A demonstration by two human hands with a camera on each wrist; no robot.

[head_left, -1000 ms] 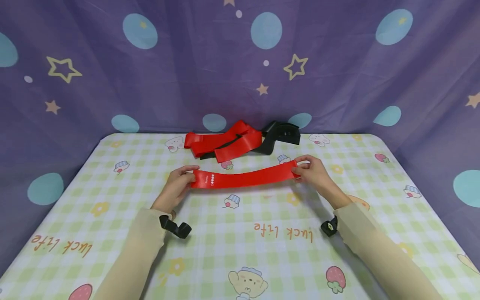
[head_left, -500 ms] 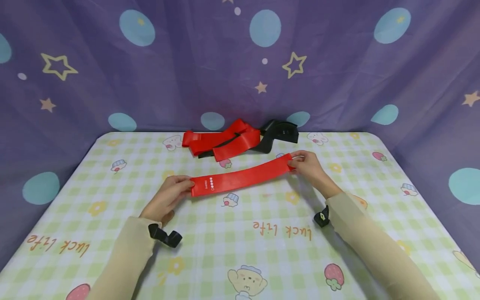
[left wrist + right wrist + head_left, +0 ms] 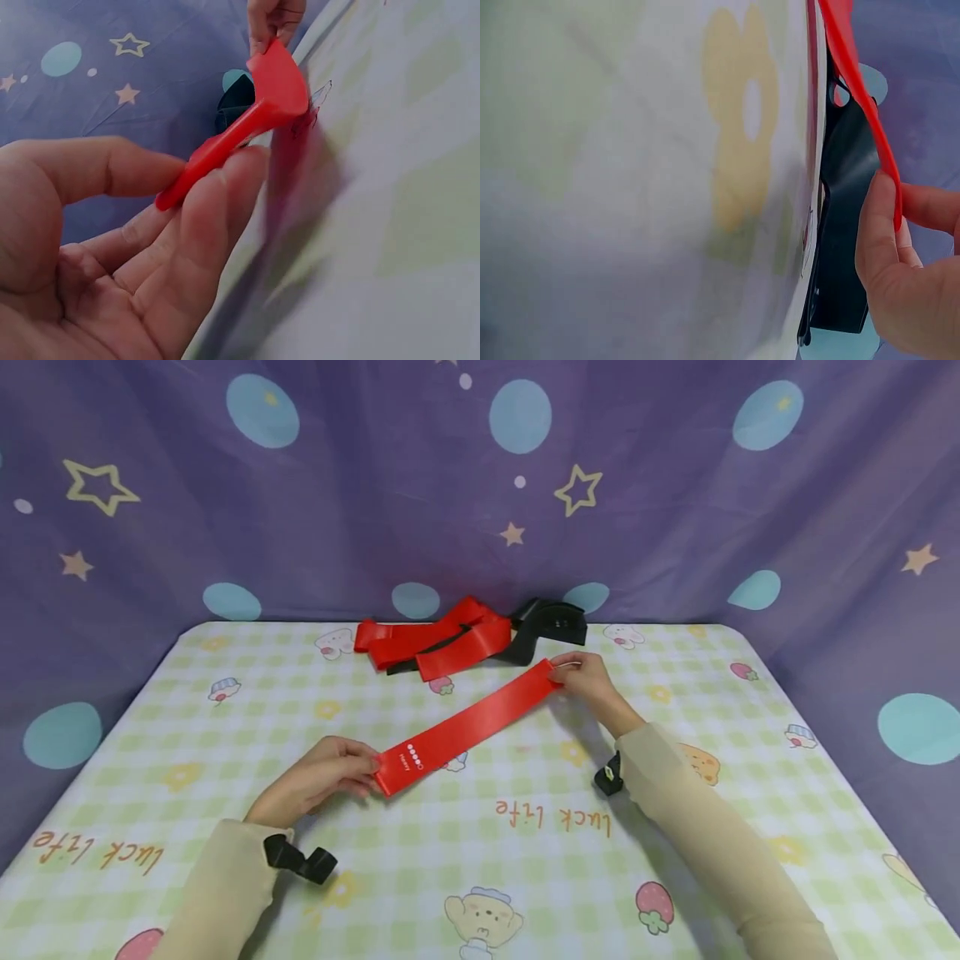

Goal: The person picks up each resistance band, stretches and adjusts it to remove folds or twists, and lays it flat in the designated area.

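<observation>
A flat red resistance band (image 3: 472, 722), printed "Heavy" with a row of small dots near one end, stretches slantwise between both hands above the table. The left hand (image 3: 322, 777) pinches its near left end; in the left wrist view, the thumb and fingers of that left hand (image 3: 150, 247) grip the folded end of the red band (image 3: 279, 79). At the far right end the right hand (image 3: 588, 685) pinches the band between thumb and fingers. The right wrist view shows this right hand (image 3: 915, 247) holding the edge of the red band (image 3: 866, 105).
Behind the hands lies a pile of red bands (image 3: 465, 647) and black bands (image 3: 551, 622) along the table's back edge. A checked, patterned cloth covers the table (image 3: 450, 843). Right behind it hangs a purple curtain (image 3: 375, 485). Each wrist wears a black strap-on piece (image 3: 300, 860).
The left hand has moved toward the person and slightly left, while the right hand has moved farther back and left. The held band has turned from nearly level to a steep slant.
</observation>
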